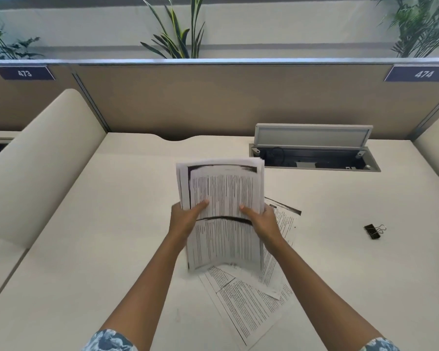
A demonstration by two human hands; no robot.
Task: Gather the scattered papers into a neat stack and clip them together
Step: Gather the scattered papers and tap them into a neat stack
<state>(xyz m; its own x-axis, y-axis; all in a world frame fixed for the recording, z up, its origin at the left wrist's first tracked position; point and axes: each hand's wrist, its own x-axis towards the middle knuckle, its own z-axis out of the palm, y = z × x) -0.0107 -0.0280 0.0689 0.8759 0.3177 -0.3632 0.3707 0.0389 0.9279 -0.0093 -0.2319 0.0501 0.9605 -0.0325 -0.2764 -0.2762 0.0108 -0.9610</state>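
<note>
Both hands hold a bunch of papers [223, 214] up above the desk [112, 224], the left hand [185, 220] closed on its left edge and the right hand [262, 221] closed on its right edge. More loose sheets [249, 307] lie flat on the desk under the bunch, toward 6 o'clock. A black clip [374, 231] sits alone on the desk at 3 o'clock, well apart from the papers.

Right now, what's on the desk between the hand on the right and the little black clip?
In the head view, one loose printed sheet pokes out beside the right hand; after it, only bare desk stretches to the binder clip.
</note>
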